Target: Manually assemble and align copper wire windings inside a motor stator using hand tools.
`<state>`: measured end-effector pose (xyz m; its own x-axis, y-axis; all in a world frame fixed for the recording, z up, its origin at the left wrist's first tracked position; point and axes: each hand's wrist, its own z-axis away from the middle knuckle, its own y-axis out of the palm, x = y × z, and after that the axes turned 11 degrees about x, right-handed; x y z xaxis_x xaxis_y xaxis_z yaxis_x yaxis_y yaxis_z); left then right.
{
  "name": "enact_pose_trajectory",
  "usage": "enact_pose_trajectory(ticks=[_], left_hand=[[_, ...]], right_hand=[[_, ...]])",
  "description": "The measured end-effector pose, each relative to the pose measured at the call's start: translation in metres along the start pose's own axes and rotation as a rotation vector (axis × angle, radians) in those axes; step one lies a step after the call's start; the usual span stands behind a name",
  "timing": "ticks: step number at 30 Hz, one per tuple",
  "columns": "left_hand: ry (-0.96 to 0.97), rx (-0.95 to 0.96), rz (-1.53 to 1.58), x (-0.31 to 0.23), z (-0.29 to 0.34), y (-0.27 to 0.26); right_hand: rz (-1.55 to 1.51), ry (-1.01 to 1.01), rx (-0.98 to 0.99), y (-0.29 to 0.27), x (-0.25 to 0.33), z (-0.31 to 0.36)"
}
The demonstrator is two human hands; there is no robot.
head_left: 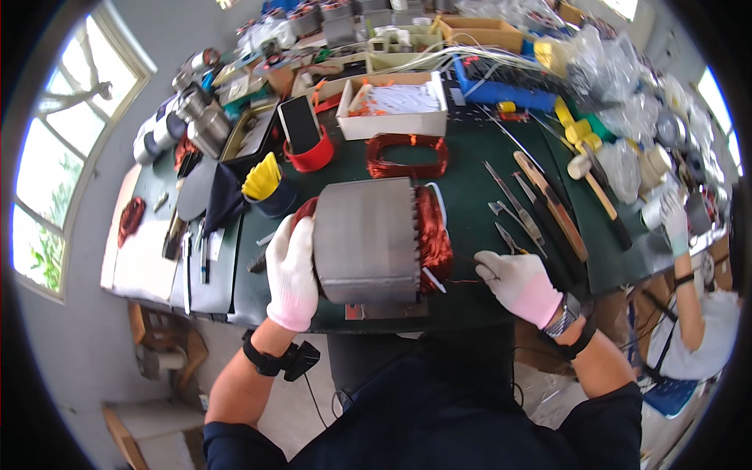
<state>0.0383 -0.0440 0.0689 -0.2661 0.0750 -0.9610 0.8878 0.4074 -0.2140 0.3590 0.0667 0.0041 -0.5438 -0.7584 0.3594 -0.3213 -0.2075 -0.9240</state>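
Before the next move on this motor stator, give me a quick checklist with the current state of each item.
1. Left hand steadying the stator: ok, flat against its side.
2. Right hand at the copper winding: ok, fingertips beside it.
3. Tool in right hand: cannot tell, only something thin shows.
4. Gloves on both hands: ok.
5. Hand tools within reach: ok, laid on the green table.
6. Spare copper coil apart from stator: ok.

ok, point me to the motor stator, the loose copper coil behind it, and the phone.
motor stator (366, 239), head view, grey steel side.
loose copper coil (407, 156), head view, front strand of the loop.
phone (298, 123), head view, middle of its pale face.
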Motion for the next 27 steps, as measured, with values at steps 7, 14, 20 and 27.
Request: enact_pose_trajectory(ticks=[7, 14, 20, 27], left_hand=[[0.079, -0.123, -0.324, 0.051, 0.026, -0.003], [-0.072, -0.201, 0.125, 0.064, 0.030, -0.018], [0.260, -0.048, -0.879, 0.051, 0.036, -0.032], [-0.248, -0.282, 0.301, 0.015, 0.015, 0.009]], right_hand=[[0.204, 0.074, -0.020, -0.016, -0.039, 0.010], [-0.246, -0.135, -0.068, -0.048, 0.003, 0.014], [-0.384, -0.067, -0.156, -0.003, 0.013, -0.021], [-0.530, 0.217, 0.193, 0.010, 0.029, -0.065]])
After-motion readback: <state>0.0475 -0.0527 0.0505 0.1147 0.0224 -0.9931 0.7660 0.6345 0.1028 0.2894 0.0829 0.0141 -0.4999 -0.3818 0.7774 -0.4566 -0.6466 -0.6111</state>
